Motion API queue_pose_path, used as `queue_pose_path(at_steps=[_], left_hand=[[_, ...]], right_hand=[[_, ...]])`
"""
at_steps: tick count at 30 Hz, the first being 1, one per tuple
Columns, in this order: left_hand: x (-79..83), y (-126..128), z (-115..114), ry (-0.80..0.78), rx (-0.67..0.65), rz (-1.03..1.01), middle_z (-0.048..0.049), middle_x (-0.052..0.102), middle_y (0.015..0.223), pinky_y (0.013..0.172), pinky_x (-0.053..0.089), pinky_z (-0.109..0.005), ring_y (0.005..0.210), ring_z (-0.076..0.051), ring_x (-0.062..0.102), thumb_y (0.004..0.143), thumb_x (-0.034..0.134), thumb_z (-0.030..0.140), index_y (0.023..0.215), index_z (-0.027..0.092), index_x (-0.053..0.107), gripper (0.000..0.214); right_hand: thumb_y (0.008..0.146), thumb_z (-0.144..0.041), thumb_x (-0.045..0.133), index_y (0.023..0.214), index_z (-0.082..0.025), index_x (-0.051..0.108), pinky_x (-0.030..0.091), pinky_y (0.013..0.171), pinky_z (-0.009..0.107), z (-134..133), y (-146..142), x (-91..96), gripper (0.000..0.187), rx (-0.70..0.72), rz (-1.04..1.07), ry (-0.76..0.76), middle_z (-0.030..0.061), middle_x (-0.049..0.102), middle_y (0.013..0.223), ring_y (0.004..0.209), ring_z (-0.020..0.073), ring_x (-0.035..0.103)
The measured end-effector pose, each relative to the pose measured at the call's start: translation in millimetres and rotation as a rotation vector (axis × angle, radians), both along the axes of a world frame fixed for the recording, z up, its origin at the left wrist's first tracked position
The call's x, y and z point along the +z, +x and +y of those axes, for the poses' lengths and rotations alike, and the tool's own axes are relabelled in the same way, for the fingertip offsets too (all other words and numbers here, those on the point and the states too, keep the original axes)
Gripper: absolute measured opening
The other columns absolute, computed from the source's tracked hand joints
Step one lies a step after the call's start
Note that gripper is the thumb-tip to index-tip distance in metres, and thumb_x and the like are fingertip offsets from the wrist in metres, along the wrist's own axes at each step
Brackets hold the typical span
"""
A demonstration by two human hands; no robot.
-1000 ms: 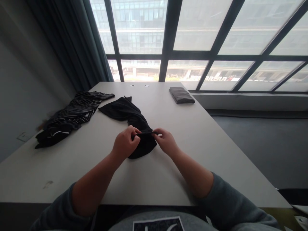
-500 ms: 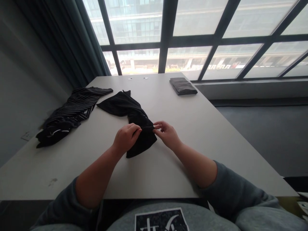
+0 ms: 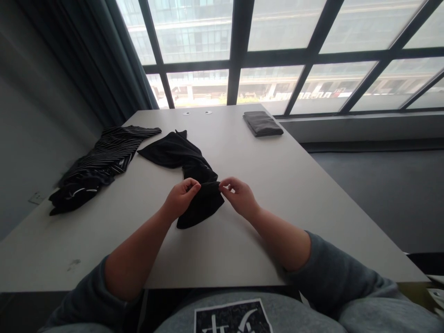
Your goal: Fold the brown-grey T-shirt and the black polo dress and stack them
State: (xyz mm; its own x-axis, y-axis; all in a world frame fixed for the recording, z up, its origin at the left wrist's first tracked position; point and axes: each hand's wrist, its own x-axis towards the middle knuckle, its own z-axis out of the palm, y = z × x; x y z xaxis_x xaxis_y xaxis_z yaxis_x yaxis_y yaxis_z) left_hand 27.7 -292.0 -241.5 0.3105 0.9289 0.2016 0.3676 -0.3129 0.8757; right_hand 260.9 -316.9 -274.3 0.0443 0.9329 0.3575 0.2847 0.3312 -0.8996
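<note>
A black garment (image 3: 180,150) lies crumpled across the middle of the table, its near end lifted between my hands; whether it is shorts or a top I cannot tell. My left hand (image 3: 182,196) pinches one end of a raised edge of the cloth. At the other end of that edge, my right hand (image 3: 238,195) holds it between thumb and fingertips. Below the pinched edge a flap of the cloth hangs towards me and rests on the tabletop.
On the left of the white table (image 3: 294,199) lies a black garment with white stripes (image 3: 107,150), loosely heaped. A folded grey cloth (image 3: 262,123) sits at the far right. Behind the table are a dark curtain (image 3: 93,55) and large windows.
My left hand has shifted slightly left, and the edge between my hands is stretched straighter. The lower flap is spread a little wider.
</note>
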Motion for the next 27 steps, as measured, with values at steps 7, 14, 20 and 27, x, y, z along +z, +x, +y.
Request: queue_pose_path(at_steps=[7,14,20,27], left_hand=[[0.7,-0.3,-1.9,-0.017,-0.052,-0.034,0.0006,0.063,0.076,0.065,0.045,-0.026,0.07,-0.016,0.056,0.093,0.065,0.055,0.09,0.02,0.067,0.036],[0.8,0.5,-0.9,-0.055,-0.069,-0.13,0.0018,0.061,0.076,0.063,0.044,-0.024,0.068,-0.014,0.055,0.09,0.07,0.053,0.096,0.02,0.064,0.034],[1.2,1.1,-0.6,-0.074,-0.083,-0.172,0.0046,0.051,0.07,0.057,0.037,-0.023,0.061,-0.011,0.046,0.089,0.071,0.054,0.086,0.021,0.055,0.037],[5.6,-8.5,-0.3,0.112,-0.069,0.17,0.0032,0.064,0.084,0.064,0.045,-0.026,0.069,-0.014,0.056,0.074,0.086,0.048,0.098,0.024,0.061,0.042]], right_hand=[[0.08,-0.022,0.063,0.134,-0.025,0.064,0.055,0.09,0.034,-1.6,-1.1,-0.5,0.054,0.199,-0.067,0.047,0.0061,0.07,0.122,0.114,0.0202,0.065],[0.086,-0.027,0.062,0.116,-0.023,0.071,0.056,0.087,0.034,0.9,0.5,-3.7,0.031,0.152,-0.053,0.012,0.0035,0.075,0.107,0.099,0.0178,0.07],[0.086,-0.026,0.067,0.106,-0.024,0.077,0.056,0.086,0.034,-2.3,0.0,0.8,0.023,0.124,-0.106,0.077,0.0031,0.075,0.1,0.091,0.0172,0.067],[0.088,-0.025,0.067,0.099,-0.025,0.078,0.057,0.086,0.035,-5.2,1.2,9.0,0.015,-0.024,-0.074,0.18,0.0037,0.074,0.099,0.089,0.018,0.066]])
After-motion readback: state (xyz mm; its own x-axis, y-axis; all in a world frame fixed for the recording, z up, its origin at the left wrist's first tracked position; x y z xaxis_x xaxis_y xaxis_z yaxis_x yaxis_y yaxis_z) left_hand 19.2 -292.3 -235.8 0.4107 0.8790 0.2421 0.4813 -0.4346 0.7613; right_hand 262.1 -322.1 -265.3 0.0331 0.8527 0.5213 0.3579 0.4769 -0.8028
